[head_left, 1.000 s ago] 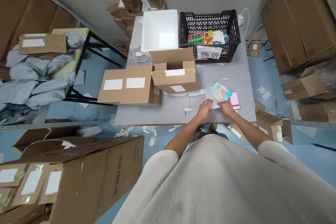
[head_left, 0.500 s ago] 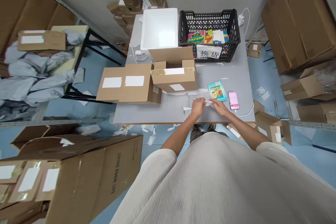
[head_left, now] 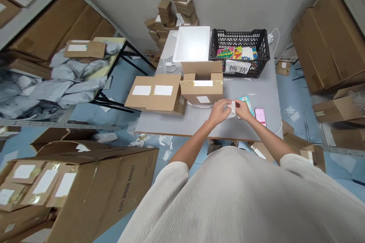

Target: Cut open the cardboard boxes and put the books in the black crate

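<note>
Between my two hands is a small crumpled piece of thin white paper (head_left: pixel 232 110), held above the grey table. My left hand (head_left: pixel 220 111) pinches it from the left with bent fingers. On its right side, my right hand (head_left: pixel 243 110) grips the edge with thumb and fingertips. A blue book (head_left: pixel 248 103) with a coloured cover lies just behind my right hand, which hides part of it. To the right rests a phone with a pink screen (head_left: pixel 260 116). An open cardboard box (head_left: pixel 188 93) stands beyond my left hand.
Behind stand a white bin (head_left: pixel 191 43) and a black crate (head_left: pixel 261 55) holding several books. More brown cartons (head_left: pixel 154 100) occupy the table's left side. A large carton (head_left: pixel 114 186) is on the floor at left, and paper scraps (head_left: pixel 165 140) litter the floor by the table.
Both hands have lifted slightly with the white paper, which now bunches upright between them. My right hand covers more of the book. The head view has shifted, so the table appears lower and further right.
</note>
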Available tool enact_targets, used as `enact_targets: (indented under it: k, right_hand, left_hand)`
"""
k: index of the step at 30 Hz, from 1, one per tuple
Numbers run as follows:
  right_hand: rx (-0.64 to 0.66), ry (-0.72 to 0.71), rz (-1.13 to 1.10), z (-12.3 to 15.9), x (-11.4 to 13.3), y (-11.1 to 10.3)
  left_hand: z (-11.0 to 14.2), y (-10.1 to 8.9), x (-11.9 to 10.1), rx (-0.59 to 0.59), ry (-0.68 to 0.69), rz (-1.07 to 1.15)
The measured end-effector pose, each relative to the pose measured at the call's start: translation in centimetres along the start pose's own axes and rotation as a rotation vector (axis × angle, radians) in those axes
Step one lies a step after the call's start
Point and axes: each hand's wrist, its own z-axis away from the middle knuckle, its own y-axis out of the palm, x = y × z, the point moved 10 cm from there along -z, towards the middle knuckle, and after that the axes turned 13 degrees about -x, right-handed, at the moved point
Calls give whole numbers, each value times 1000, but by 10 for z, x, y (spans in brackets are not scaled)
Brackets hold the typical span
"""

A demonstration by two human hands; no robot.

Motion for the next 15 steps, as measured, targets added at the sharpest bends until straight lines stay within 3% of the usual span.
enact_targets:
  k: [7,12,15]
  right_hand:
    - [-98,-164,-36,-51,77,20]
    - [-131,-266,-32,-93,121,59]
    - [-142,-292,-45,-122,130,90]
  left_hand:
    - [-29,-66,-6,-114,138,-166]
    - [-62,-105,23,-200,144,-204]
    - [-84,-126,49,-222,128,-213]
